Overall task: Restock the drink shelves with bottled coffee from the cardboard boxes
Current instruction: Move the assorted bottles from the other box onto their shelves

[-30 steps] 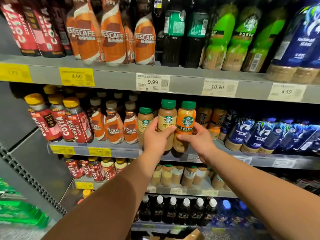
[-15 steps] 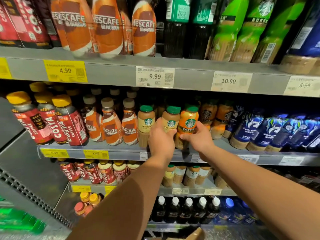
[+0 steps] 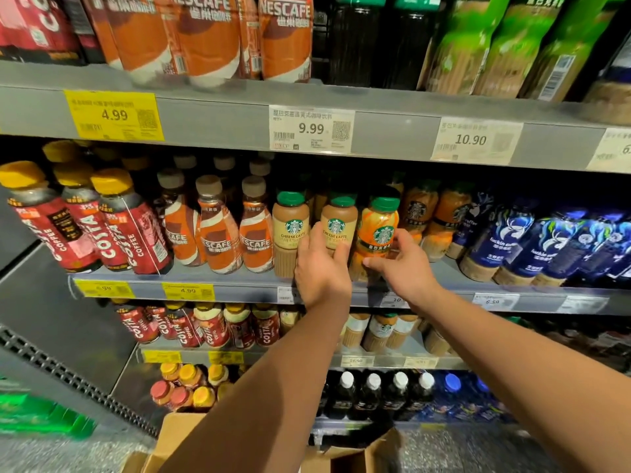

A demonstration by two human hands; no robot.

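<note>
On the middle shelf (image 3: 239,287) a green-capped Starbucks cheese latte bottle (image 3: 338,218) stands in the row, and my left hand (image 3: 321,271) grips its lower part. Right beside it stands an orange Starbucks bottle (image 3: 378,222); my right hand (image 3: 403,264) holds it low down, thumb on the right and fingers on the front. Both bottle bases are hidden behind my hands. Another cheese latte bottle (image 3: 291,230) stands just left of my left hand. An open cardboard box (image 3: 177,435) lies on the floor below my arms.
Nescafe bottles (image 3: 218,233) and red Costa bottles (image 3: 112,227) fill the shelf to the left, and blue Luckin bottles (image 3: 512,240) fill it to the right. Darker Starbucks bottles (image 3: 418,213) stand behind my right hand. The upper shelf edge (image 3: 222,110) with price tags hangs close above.
Both hands have lowered the two Starbucks bottles from above the shelf edge down into the row on the middle shelf. The view has moved closer to the shelves.
</note>
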